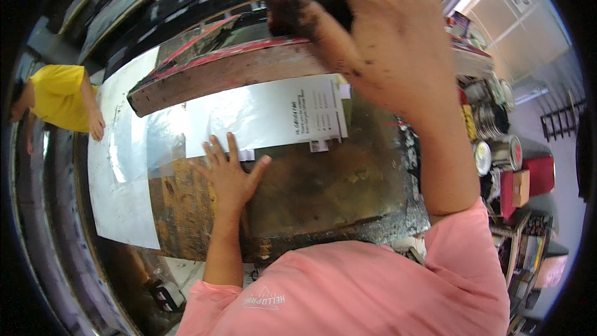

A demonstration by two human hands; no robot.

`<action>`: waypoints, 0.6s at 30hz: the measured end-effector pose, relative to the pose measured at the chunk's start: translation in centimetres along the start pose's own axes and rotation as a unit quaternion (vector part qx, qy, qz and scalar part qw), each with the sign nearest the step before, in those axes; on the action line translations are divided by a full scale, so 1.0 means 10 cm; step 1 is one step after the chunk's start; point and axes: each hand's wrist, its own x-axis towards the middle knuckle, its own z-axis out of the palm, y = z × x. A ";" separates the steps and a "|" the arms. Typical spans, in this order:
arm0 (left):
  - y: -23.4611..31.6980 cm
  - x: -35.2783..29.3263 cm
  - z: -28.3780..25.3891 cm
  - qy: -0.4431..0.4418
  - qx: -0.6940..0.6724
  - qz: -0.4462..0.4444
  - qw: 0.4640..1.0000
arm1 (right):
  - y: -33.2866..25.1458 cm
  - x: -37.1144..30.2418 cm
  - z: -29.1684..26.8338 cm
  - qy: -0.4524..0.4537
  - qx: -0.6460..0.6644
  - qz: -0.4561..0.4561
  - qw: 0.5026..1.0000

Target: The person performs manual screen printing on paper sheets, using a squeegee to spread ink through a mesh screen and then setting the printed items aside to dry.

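Left hand [229,180] at long, white, black-printed sheet [249,113].

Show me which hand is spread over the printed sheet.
The left hand, at the near edge of the printed sheet; the right hand is up by the wooden frame.

My R: pale panel [519,37], strong lt. along its edge. Beyond, lilac surface [569,168], wall or flr unclear, w/ blk. rack [563,120]. Low R, cluttered shelving [519,247]. My L, long rails [53,193]. Worktop [180,211] before me: brn., stained.
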 end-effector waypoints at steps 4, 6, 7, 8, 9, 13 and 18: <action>0.04 0.36 -0.21 0.046 -0.200 -0.005 0.979 | -0.08 0.13 0.00 0.022 0.024 0.046 0.998; -0.05 0.69 -0.44 0.096 -0.268 -0.021 0.959 | 0.08 0.23 -0.17 -0.040 0.104 0.064 0.992; -0.22 0.77 -0.41 0.125 -0.247 -0.033 0.960 | 0.15 0.29 -0.21 -0.071 0.148 0.074 0.984; -0.44 0.74 -0.36 0.145 -0.225 -0.065 0.961 | 0.34 0.24 -0.16 -0.052 0.086 0.011 0.995; -0.68 0.69 -0.23 0.164 -0.206 -0.095 0.960 | 0.52 0.19 -0.08 -0.031 0.019 -0.050 0.998; -1.63 0.52 0.07 0.186 -0.171 -0.161 0.954 | 0.75 0.06 0.10 0.023 -0.094 -0.153 0.983; -2.77 0.53 0.14 0.157 -0.106 -0.273 0.943 | 0.75 0.05 0.12 0.004 -0.052 -0.084 0.995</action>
